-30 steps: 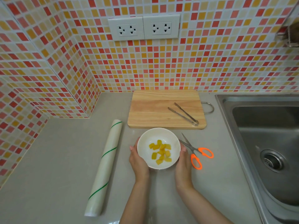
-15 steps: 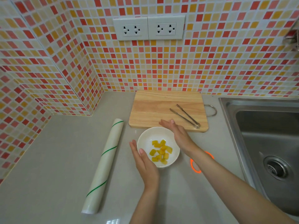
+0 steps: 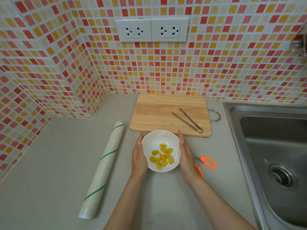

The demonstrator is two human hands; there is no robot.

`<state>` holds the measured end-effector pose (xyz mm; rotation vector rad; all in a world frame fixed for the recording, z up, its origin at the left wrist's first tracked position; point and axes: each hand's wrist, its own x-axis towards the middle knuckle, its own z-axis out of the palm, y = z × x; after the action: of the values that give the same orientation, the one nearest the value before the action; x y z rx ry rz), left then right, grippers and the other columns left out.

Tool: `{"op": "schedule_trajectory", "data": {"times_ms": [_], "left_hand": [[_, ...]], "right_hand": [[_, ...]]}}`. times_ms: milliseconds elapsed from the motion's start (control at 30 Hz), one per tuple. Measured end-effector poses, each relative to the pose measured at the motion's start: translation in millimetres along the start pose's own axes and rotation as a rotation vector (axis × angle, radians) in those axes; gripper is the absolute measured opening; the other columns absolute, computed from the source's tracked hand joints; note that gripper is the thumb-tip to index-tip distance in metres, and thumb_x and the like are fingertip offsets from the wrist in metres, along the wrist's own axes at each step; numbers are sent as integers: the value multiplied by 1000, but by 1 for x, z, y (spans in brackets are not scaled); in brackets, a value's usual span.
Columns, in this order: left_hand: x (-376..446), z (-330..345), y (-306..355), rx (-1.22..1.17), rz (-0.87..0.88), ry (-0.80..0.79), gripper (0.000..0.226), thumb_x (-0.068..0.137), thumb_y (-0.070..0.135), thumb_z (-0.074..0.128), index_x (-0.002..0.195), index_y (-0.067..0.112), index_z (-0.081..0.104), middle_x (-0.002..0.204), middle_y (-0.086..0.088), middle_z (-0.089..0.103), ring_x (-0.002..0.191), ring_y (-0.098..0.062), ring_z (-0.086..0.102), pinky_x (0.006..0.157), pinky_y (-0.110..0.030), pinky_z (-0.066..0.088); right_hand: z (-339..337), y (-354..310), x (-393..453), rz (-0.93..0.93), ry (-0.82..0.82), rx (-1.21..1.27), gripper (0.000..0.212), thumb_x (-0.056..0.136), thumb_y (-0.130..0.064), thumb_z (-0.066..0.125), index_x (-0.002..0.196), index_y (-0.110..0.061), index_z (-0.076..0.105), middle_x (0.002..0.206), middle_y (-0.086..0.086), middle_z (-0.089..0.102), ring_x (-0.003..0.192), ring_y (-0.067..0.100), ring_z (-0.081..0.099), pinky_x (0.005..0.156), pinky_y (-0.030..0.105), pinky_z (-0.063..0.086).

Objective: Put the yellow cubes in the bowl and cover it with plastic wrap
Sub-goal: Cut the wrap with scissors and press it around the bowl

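Both hands flat against bowl (image 3: pixel 160 140) sides, right hand (image 3: pixel 186 155) hiding scissors (image 3: pixel 206 164) blades

wooden cutting board (image 3: pixel 157 113) holding metal tongs (image 3: pixel 188 120), orange-handled scissors (image 3: pixel 207 163), steel sink (image 3: pixel 272 156), wall sockets (image 3: pixel 152 30)

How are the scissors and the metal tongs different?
The scissors have bright orange handles; the tongs are plain grey metal all over. The scissors lie on the grey counter, partly hidden behind the right hand; the tongs lie in full view on the wooden cutting board. The tongs' two arms spread open in a V; the scissors' blades are hidden. Both lie flat, untouched.
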<state>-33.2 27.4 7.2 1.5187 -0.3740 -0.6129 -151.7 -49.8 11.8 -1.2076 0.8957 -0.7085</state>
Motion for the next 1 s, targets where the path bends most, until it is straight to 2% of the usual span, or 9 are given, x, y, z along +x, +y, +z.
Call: {"op": "schedule_trajectory", "data": {"times_ms": [67,200,267,367,533,667,733,867,1000], "left_hand": [[5,-5,2,40,31,-32,40,102,30,23,136,26,44,128,6,56,118,-5,51,78,5,37],[8,-14,2,45,80,39,38,100,38,24,132,38,45,133,14,53,122,8,46,89,3,32],[7,-14,-1,9,79,29,36,101,38,22,128,39,45,136,13,51,123,11,44,95,-3,32],[10,-8,-4,-76,4,-3,41,102,34,22,133,26,47,137,3,53,125,-4,49,95,-14,37],[15,2,-6,-147,-100,-109,61,101,40,11,122,10,59,125,-19,62,118,-32,57,102,-43,43],[21,1,-6,-174,-182,-103,59,99,47,14,99,32,71,105,5,74,103,-16,65,88,-33,49],[23,2,-6,-184,-194,-108,59,99,47,14,98,32,71,108,5,72,107,-17,64,90,-33,47],[23,2,-7,-161,-168,-117,55,100,44,17,98,32,71,112,3,69,110,-18,61,95,-34,45],[23,1,-6,-39,-109,-94,45,101,33,24,101,35,69,114,2,68,104,-12,62,81,-14,49]], "right_hand": [[-7,3,-7,3,-8,8,39,99,-35,31,136,-34,44,140,-17,45,130,2,41,109,26,31],[-21,-4,-4,27,8,23,37,98,-38,33,105,-29,68,113,-13,66,109,-3,59,92,14,43],[-24,-10,4,6,20,21,40,98,-38,32,123,-22,58,123,-10,59,119,3,52,104,22,37],[-13,-20,17,-28,-46,-4,46,99,-38,29,135,-17,47,131,-10,54,128,5,45,112,28,30],[8,-12,24,-19,-36,34,46,100,-37,24,131,-17,52,130,-4,57,127,10,48,115,36,30],[7,-5,24,33,32,111,47,99,-42,20,124,-27,57,127,-3,61,115,8,57,102,28,42],[7,-3,24,45,48,127,46,99,-42,21,121,-29,59,126,-4,63,112,5,58,96,23,44],[8,-2,24,33,65,109,41,100,-39,26,110,-33,65,113,-11,67,111,11,60,96,28,45],[8,-1,23,17,71,100,40,99,-37,31,97,-35,71,116,-6,68,111,13,61,97,29,46]]}}
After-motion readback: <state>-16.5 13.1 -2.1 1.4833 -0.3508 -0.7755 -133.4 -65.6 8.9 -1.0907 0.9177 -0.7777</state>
